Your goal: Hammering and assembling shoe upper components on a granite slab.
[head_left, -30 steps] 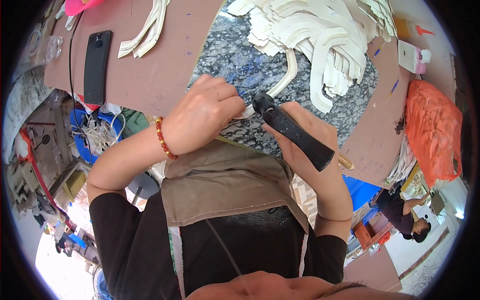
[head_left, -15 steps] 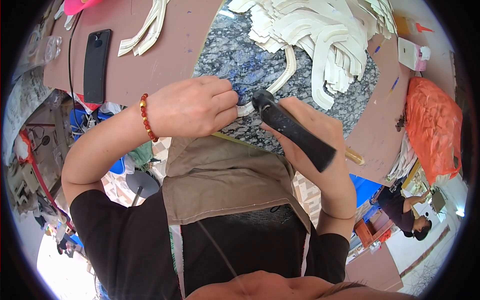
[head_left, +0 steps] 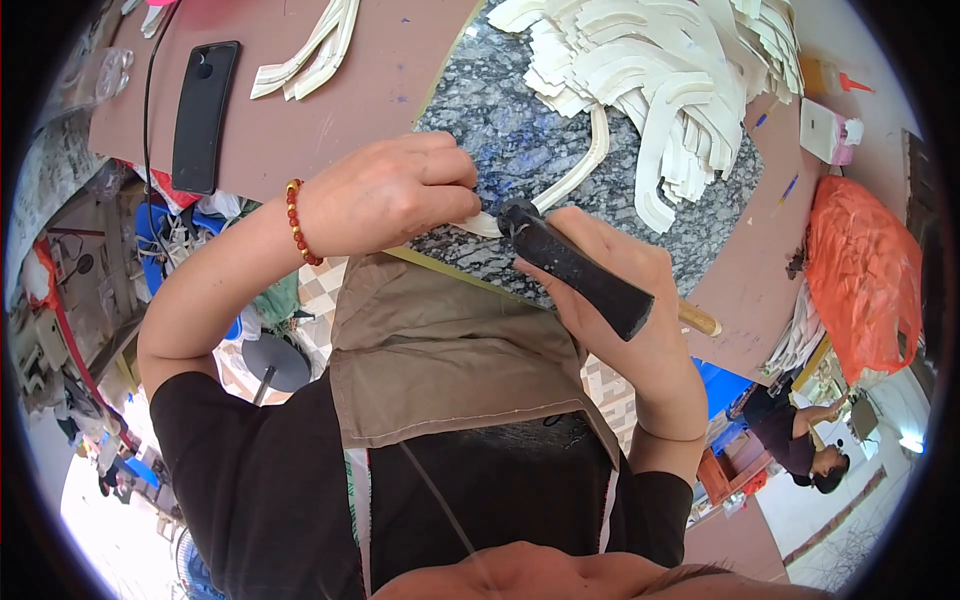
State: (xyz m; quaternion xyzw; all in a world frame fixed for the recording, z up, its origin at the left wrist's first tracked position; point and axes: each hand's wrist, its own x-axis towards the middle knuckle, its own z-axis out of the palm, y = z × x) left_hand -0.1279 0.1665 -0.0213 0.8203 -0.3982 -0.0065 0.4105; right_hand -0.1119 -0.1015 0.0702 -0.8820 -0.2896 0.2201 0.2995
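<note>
My left hand (head_left: 395,190) is closed, its fingertips pinching the near end of a curved off-white strip (head_left: 568,182) lying on a speckled grey stone slab (head_left: 480,100). The strip bends back and reaches the edge of a pile of similar pieces. In my right hand (head_left: 642,265) is a hammer (head_left: 590,275) with a black metal head and a wooden handle that shows past the wrist. The round face of the hammer is over the strip's bend, just right of my left fingertips, and hides that part. Whether it touches the strip I cannot tell.
A large heap of off-white curved pieces (head_left: 640,60) covers the slab's far right. Some finished-looking strips (head_left: 325,50) and a black phone (head_left: 205,120) lie on the brown table at left. An orange plastic bag (head_left: 865,270) stands at right; beyond it is another person (head_left: 800,430).
The whole view has shifted slightly, so the table things sit lower and further right. The hammer remains over the strip's bend, and both hands keep their grip.
</note>
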